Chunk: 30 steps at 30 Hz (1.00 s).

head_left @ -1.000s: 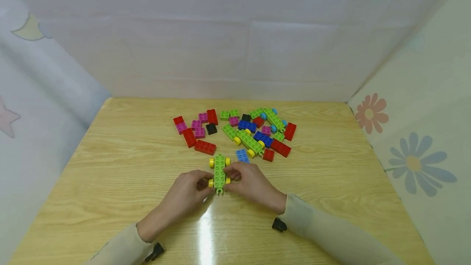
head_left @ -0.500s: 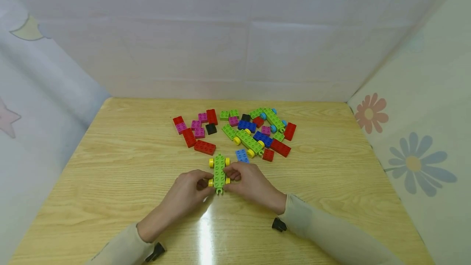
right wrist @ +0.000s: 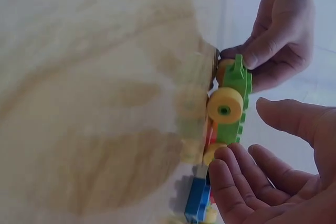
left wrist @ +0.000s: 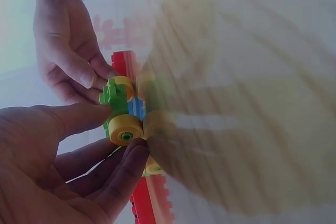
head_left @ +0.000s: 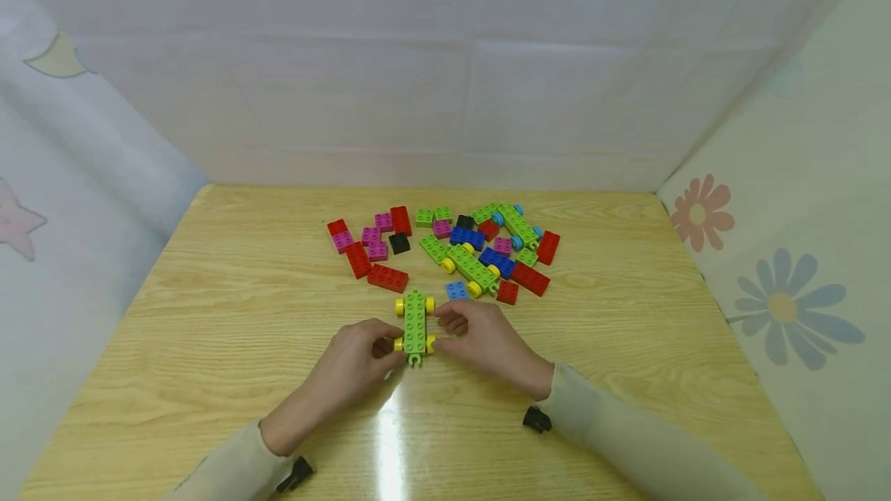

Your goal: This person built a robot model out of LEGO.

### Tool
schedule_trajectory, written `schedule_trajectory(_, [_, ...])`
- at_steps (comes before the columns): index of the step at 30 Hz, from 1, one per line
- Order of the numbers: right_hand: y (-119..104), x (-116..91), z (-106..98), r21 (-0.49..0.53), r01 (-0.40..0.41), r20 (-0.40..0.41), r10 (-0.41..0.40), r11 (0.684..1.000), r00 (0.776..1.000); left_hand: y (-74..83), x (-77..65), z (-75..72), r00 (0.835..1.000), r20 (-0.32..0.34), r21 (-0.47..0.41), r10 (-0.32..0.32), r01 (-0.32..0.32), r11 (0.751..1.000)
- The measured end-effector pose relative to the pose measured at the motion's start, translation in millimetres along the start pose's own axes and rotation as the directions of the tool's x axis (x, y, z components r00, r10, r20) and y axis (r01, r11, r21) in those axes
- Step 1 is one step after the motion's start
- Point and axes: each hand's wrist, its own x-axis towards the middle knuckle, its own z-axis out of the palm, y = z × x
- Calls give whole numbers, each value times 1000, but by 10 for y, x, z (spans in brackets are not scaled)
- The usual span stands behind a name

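A light-green toy car base [head_left: 414, 323] with studs, yellow wheels and a hook at its near end sits on the table [head_left: 278, 362], pointing away from me. My left hand [head_left: 358, 350] holds its left side near the rear wheel; in the left wrist view, thumb and fingers close round the green base [left wrist: 116, 98] by the yellow wheel [left wrist: 126, 129]. My right hand [head_left: 490, 339] is just right of the base. In the right wrist view, this right hand [right wrist: 278, 166] has its thumb and fingers spread apart, with a gap between the thumb and the base [right wrist: 231, 129].
Beyond the hands lie loose bricks: red ones [head_left: 387, 278], pink ones [head_left: 377, 251], dark blue ones [head_left: 497, 261] and black ones [head_left: 400, 243]. A light-blue brick [head_left: 456, 291] is near my right hand. Two other green car bases stand there, one yellow-wheeled [head_left: 472, 269], one blue-wheeled [head_left: 518, 226].
My right hand has let go of the car base and shifted slightly right, covering part of the light-blue brick. The left hand and the base stay almost where they were.
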Motion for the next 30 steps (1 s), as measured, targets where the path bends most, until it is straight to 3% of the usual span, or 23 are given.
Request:
schedule_trajectory(11, [-14,20,-465,38,-43,-140,48,998,989,1,28,-51,1000,26,6,-14,14,1000])
schedule_trajectory(17, [22,104,-644,19,-44,-164,46,999,985,-9,55,-86,997,72,-24,-30,32,999])
schedule_trajectory(22, [40,274,-701,32,-34,-147,39,999,988,-8,101,-119,994,99,-22,-36,38,999])
schedule_trajectory(30, [20,719,-820,61,8,-90,-3,998,996,-18,135,-109,994,107,-26,-25,28,999])
